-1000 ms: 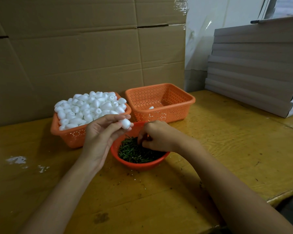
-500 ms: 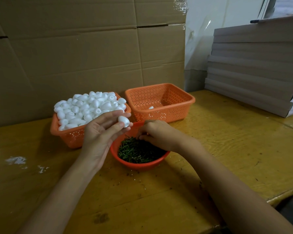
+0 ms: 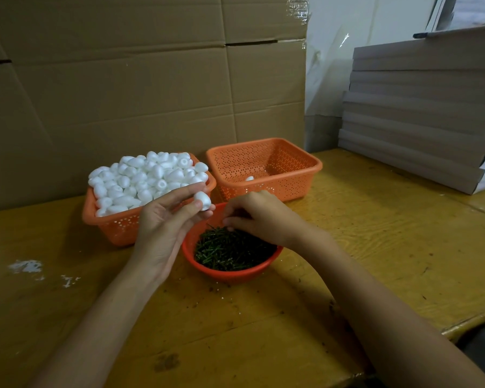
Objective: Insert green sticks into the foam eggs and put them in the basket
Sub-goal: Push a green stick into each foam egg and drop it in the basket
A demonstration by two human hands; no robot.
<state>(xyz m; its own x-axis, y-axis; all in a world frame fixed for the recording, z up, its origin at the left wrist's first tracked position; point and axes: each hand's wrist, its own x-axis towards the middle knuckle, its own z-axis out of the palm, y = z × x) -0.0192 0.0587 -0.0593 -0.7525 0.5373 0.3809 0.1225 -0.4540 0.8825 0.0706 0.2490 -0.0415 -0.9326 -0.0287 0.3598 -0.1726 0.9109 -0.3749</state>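
Assembly in progress on a worn yellow desk (image 3: 375,247). Left hand (image 3: 163,225) raised, palm up, pinching one foam egg (image 3: 202,200) between thumb and fingertips just above the far rim of the red bowl (image 3: 230,275), kept close presumably to shorten the trip for a stick. Right hand (image 3: 258,214) with fingers curled down into the green sticks (image 3: 230,249) heaped in that bowl, apparently picking for one; impossible to tell whether anything is pinched. Bowl set nearest the body, between both arms, for easy reach. Behind on the left, supply basket (image 3: 118,231) heaped with bare eggs; just beside it on the right, second basket (image 3: 317,165) holding a single white egg (image 3: 249,178), evidently the destination. Task barely begun.
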